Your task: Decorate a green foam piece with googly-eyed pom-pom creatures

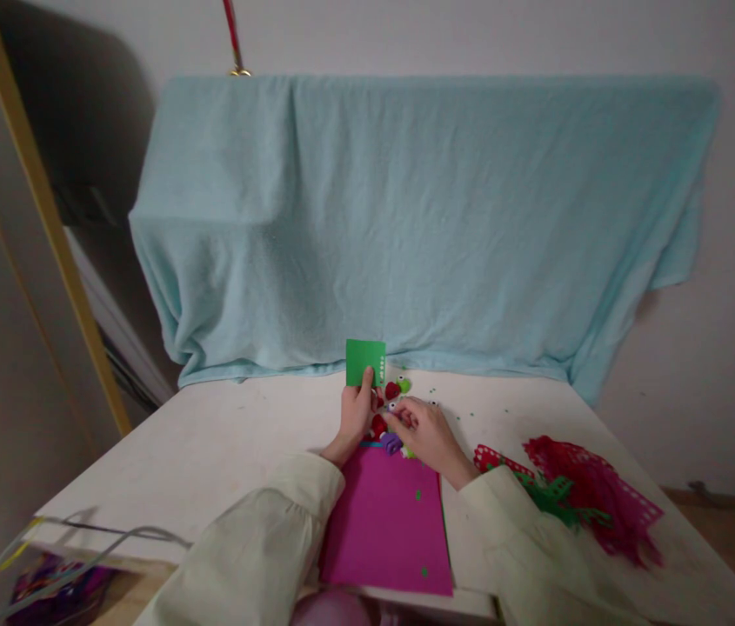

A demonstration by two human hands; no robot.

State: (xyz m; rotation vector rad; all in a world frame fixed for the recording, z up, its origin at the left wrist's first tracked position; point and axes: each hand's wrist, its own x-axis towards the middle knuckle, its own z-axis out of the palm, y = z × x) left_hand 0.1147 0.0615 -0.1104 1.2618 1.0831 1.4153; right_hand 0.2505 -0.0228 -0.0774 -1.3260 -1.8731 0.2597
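Green card (365, 361) sits pinched upright in my left hand (355, 416), thumb on its lower edge. Right hand (420, 428) w/ fingers curled among small foam shapes (393, 416) just beside it; can't tell if it grips one. Looks like mid-decorating: next move prob. needs a fine pick and placing. Magenta sheet (385, 522) lies below on the table (210, 443); red-green cutouts (576, 496) to the right.

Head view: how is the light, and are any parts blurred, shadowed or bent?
Head view: light is dim and soft, no glare; a dark shadow falls on the wall at upper left. The edges bend as with a wide lens. The small pieces between the left hand, which holds a green card, and the right hand are too blurred to identify.
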